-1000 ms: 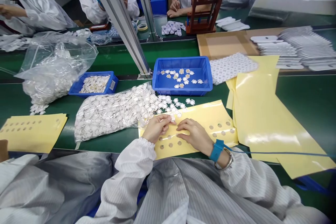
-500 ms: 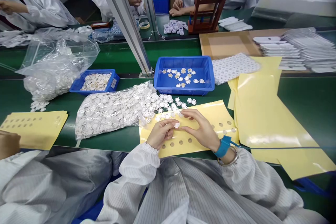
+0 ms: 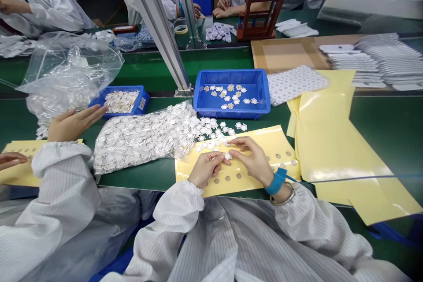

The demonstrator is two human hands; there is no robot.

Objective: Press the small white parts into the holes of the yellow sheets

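Note:
Between my two hands is a small white round piece with little tabs. The fingertips of my left hand are closed on its left side. My right hand, with a blue strap at the wrist, pinches its right side with the thumb; the other fingers curve above. Both hands are over a yellow sheet bearing rows of grey round spots. Loose white pieces lie just beyond my fingers, spilling from a clear bag full of the same pieces.
A blue tray with scattered pieces stands ahead, and a smaller blue tray left of it. Yellow sheets are stacked at right. A co-worker's hand reaches over the left side. A metal post rises behind the bag.
The white piece has shifted slightly right, and my right thumb now meets it. At left, the co-worker's hand has come in, reaching towards the small blue tray.

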